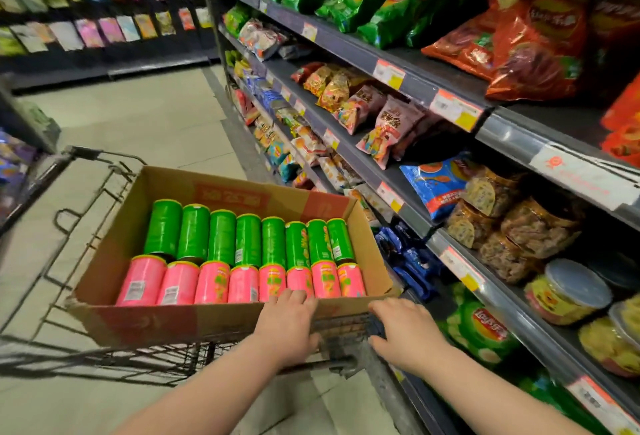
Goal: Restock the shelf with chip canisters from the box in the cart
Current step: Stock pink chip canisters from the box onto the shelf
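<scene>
An open cardboard box (107, 247) sits in a wire cart (86, 199). It holds a far row of green chip canisters (221, 237) and a near row of pink chip canisters (180, 284), all lying on their sides. My left hand (289, 327) rests on the box's near edge, its fingers reaching over toward the pink canisters. My right hand (403, 330) lies on the cart's near right corner, fingers curled over the wire rim. The shelf (408, 171) runs along the right.
The shelving on the right carries chip bags, snack packs and clear tubs (568, 291) on several dark tiers with price tags. Another rack of hanging packets (86, 12) stands across the aisle at the back left. Pale floor tiles (138, 116) stretch ahead of the cart.
</scene>
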